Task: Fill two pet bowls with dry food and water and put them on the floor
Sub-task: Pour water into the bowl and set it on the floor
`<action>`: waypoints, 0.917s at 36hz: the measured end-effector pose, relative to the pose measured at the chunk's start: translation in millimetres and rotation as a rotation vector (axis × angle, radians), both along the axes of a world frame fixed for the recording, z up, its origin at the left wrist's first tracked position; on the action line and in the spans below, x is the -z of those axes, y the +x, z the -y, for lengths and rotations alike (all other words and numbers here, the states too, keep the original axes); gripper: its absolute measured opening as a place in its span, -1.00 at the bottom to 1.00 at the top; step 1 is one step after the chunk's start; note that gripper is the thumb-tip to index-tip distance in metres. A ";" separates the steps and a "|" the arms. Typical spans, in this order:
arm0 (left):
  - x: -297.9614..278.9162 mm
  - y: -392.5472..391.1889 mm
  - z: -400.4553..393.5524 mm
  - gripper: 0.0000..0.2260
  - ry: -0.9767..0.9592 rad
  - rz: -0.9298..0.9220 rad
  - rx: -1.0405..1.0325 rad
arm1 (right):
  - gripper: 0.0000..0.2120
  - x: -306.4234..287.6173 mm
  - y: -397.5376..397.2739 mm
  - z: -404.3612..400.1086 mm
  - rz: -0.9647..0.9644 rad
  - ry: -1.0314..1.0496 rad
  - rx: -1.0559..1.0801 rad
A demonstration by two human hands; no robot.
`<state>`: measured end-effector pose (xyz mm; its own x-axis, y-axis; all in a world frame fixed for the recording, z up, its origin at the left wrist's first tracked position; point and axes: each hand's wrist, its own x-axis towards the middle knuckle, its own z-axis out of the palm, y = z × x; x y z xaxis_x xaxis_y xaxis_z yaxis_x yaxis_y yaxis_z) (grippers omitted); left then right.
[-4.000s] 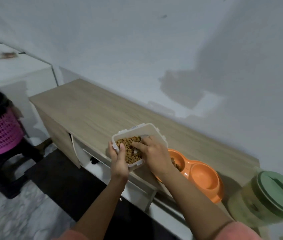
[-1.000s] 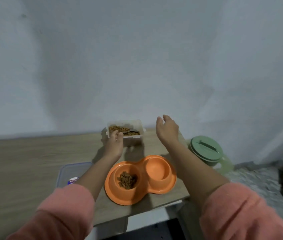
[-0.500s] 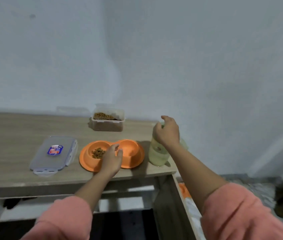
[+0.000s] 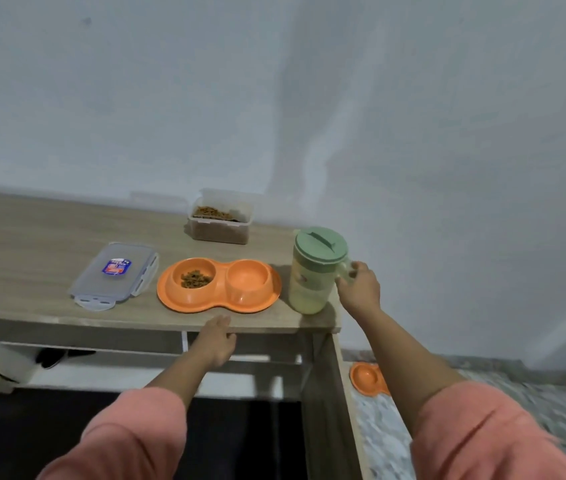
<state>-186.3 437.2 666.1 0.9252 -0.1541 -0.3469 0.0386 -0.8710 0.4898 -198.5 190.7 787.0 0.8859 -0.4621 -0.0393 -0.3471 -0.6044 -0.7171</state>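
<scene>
Wooden table [image 4: 32, 233] carries food container [image 4: 219, 223], lid [image 4: 115, 273], orange double bowl [image 4: 219, 289], green-lidded jug [image 4: 314, 271]

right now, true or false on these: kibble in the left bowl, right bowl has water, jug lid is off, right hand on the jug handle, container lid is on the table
1. The left cup of the orange double bowl holds kibble: true.
2. Its right cup holds water: false, it looks empty.
3. The green jug has its lid off: false, the lid is on.
4. The right hand is at the jug's handle: true.
5. The clear container lid lies on the table: true.
</scene>
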 end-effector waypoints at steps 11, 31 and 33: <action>2.9 -1.1 2.2 -0.43 0.211 -0.101 0.096 | -0.77 3.1 12.8 13.8 0.001 -0.011 -0.065; 1.6 6.2 -0.6 -0.41 0.270 -0.113 0.117 | -0.63 -40.0 40.6 -22.2 -0.089 -0.358 -0.448; 1.4 7.4 -0.9 -0.40 0.274 -0.114 0.120 | -0.63 -41.4 43.6 -26.1 -0.112 -0.398 -0.470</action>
<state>-178.9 438.1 664.6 0.8589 -0.1463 -0.4908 -0.0310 -0.9714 0.2353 -154.8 216.8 828.4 0.9986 -0.0223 -0.0490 -0.0393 -0.9240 -0.3803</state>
